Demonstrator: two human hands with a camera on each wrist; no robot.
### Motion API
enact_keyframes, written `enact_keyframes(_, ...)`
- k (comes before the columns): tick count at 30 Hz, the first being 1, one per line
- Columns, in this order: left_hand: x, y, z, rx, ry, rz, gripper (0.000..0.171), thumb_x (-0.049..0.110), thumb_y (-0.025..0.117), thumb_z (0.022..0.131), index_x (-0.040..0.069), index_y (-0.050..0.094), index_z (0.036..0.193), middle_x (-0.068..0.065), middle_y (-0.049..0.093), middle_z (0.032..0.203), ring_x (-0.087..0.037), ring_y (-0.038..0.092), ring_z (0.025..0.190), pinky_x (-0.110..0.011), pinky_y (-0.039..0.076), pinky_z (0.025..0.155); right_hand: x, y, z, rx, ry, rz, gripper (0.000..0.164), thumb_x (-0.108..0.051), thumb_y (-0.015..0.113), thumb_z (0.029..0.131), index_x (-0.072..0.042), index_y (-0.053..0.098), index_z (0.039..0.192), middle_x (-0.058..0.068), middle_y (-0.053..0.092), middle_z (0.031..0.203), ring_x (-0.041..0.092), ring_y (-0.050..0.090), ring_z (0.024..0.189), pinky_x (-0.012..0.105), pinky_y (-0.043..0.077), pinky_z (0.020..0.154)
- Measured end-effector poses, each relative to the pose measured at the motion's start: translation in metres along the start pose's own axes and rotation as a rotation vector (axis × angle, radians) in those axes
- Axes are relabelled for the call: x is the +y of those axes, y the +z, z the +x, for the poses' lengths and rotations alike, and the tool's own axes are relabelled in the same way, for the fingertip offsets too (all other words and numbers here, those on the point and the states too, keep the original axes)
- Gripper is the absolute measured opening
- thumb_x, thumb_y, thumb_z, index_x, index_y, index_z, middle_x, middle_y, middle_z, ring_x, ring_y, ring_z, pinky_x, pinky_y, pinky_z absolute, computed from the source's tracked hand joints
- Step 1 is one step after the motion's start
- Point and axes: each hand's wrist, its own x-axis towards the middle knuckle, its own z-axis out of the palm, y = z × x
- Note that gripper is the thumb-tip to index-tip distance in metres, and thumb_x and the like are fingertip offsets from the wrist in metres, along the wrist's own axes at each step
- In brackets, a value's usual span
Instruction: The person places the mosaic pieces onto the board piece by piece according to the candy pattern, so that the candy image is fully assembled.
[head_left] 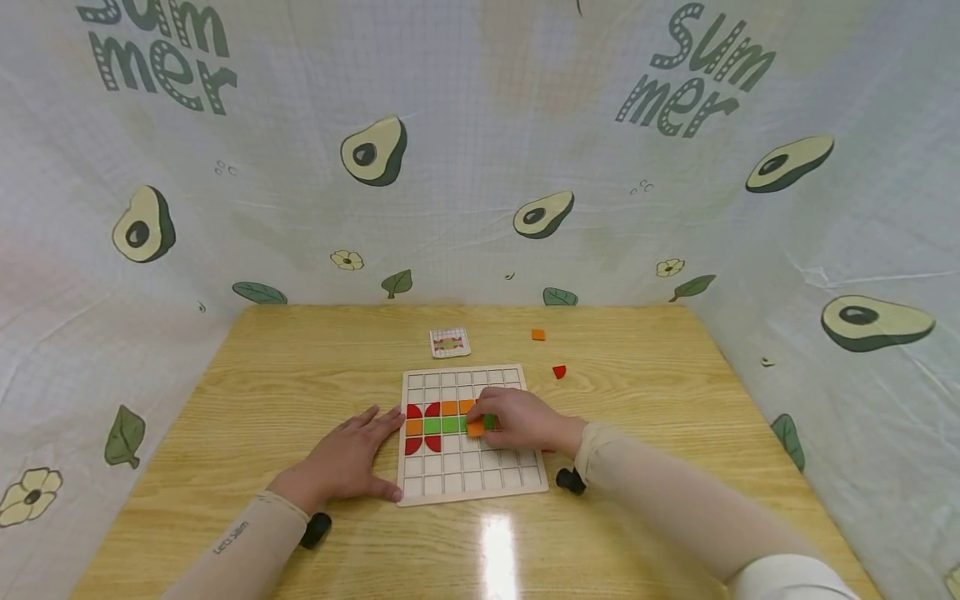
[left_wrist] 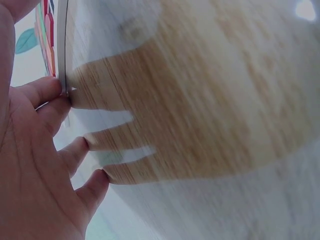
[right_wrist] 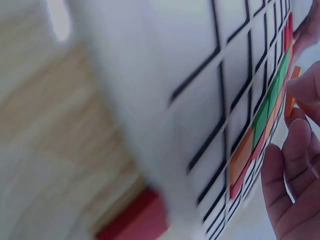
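Observation:
A pale wooden grid board lies on the table. My right hand is over its middle and pinches an orange square tile between thumb and fingertips; the right wrist view shows that tile on edge above the row. Green square tiles line the centre row, with orange squares in the row above. Red curved pieces sit at the left side, and my right hand hides part of the pattern. With fingers spread, my left hand rests along the board's left edge, thumb and fingertips touching it.
Behind the board lies a small pattern card. A loose orange square and a red quarter-round piece lie at the back right. Another red piece is beside the board's right edge. Printed cloth surrounds the table.

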Motion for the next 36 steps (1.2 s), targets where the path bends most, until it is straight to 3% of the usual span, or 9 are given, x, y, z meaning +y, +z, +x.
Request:
enact_keyframes(13,-0.001,0.001,0.000,-0.008,-0.003,-0.008,0.118,0.077,0.076,0.062,0.017,0.038,0.156,0.001,0.030,0.161,-0.038,0.022,0.147,-0.062,0.027,0.111,-0.029,0.021,0.020,-0.041,0.018,-0.102,0.032,-0.016,0.067,0.088,-0.024,0.074,0.118,-0.010,0.060,0.113,0.005,0.059,0.094,0.024,0.052,0.078)
enact_keyframes(20,0.001,-0.002,-0.001,-0.001,0.002,-0.007,0.117,0.077,0.075,0.063,0.016,0.039,0.155,0.000,0.031,0.161,-0.039,0.023,0.147,-0.063,0.026,0.110,-0.031,0.024,0.020,-0.016,0.016,-0.134,0.030,-0.017,0.069,0.089,-0.023,0.074,0.117,-0.007,0.061,0.111,0.006,0.060,0.091,0.023,0.052,0.068)
enact_keyframes(36,0.004,-0.004,0.000,-0.009,-0.006,-0.012,0.116,0.075,0.077,0.063,0.015,0.039,0.155,-0.001,0.031,0.161,-0.039,0.022,0.147,-0.063,0.026,0.110,-0.029,0.026,0.018,-0.012,-0.012,-0.143,0.029,-0.021,0.069,0.090,-0.024,0.073,0.119,-0.007,0.060,0.113,0.005,0.059,0.088,0.021,0.048,0.063)
